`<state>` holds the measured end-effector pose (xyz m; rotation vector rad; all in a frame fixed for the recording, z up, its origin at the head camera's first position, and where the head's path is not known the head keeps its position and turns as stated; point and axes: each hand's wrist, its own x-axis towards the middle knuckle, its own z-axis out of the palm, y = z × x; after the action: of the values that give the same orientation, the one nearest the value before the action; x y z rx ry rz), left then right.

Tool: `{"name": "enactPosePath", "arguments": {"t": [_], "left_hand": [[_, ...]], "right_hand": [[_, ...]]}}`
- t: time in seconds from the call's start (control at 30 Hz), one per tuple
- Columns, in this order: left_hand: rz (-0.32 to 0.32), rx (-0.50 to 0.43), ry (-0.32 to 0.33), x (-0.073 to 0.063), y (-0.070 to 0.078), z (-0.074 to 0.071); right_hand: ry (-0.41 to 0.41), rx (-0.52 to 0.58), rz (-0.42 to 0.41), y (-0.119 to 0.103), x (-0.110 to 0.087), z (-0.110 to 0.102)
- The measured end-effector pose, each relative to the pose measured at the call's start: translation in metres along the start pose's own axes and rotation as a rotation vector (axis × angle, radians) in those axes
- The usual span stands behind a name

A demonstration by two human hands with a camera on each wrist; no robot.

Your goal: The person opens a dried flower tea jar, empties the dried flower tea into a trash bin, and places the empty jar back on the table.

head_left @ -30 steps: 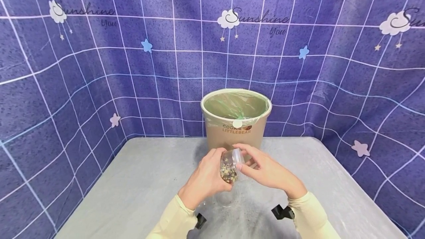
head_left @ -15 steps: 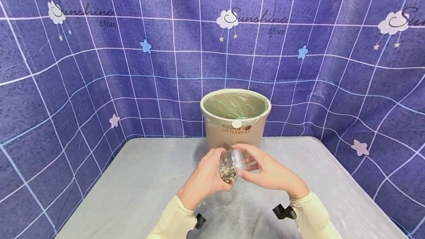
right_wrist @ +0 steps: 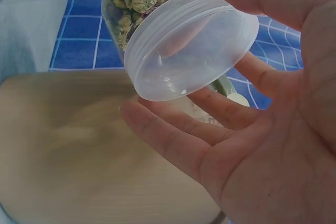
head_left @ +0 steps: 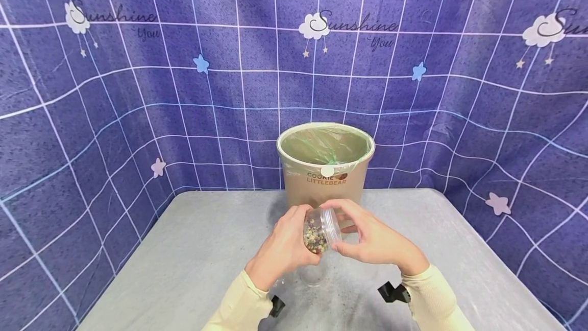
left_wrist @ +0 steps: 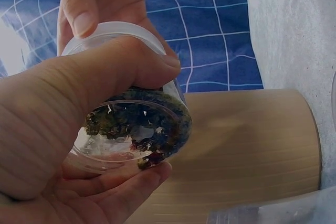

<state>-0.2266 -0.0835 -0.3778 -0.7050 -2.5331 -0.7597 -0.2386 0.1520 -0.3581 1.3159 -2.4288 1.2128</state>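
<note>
A clear plastic jar [head_left: 314,236] with dried flower buds in it lies tilted between my hands, its lid end facing right. My left hand [head_left: 282,246] grips the jar's body, thumb on one side and fingers curled under the other in the left wrist view. The translucent screw lid [right_wrist: 191,51] sits on the jar's mouth. My right hand [head_left: 374,236] holds this lid at its rim, the thumb on one edge and spread fingers around the opposite edge. Its palm stays apart from the lid's flat face in the right wrist view.
A beige trash bin [head_left: 294,183] lined with a green bag stands just beyond the hands. Below them, a clear round container [head_left: 314,276] stands on the grey table [head_left: 206,239]. Blue gridded cloth [head_left: 243,86] surrounds the back and sides.
My right thumb has shifted slightly down along the lid's rim, and the right hand has turned a little. My left hand keeps its grip on the jar in nearly the same place.
</note>
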Motion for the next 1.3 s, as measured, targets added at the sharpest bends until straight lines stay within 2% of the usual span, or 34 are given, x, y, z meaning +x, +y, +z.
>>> {"name": "enactPosePath", "arguments": {"t": [0.23,0.9,1.3], "left_hand": [[-0.004,-0.001,-0.005,0.0004,-0.0001,-0.0007],[0.007,-0.001,0.000,-0.0006,0.0004,-0.0008],[0.007,0.002,0.001,-0.0005,0.0012,-0.0008]], "right_hand": [[0.007,-0.001,-0.021,-0.0016,0.0008,-0.0002],[0.017,0.007,0.004,0.0000,0.0004,0.0006],[0.076,-0.039,0.160,-0.0049,0.0012,0.0014]]}}
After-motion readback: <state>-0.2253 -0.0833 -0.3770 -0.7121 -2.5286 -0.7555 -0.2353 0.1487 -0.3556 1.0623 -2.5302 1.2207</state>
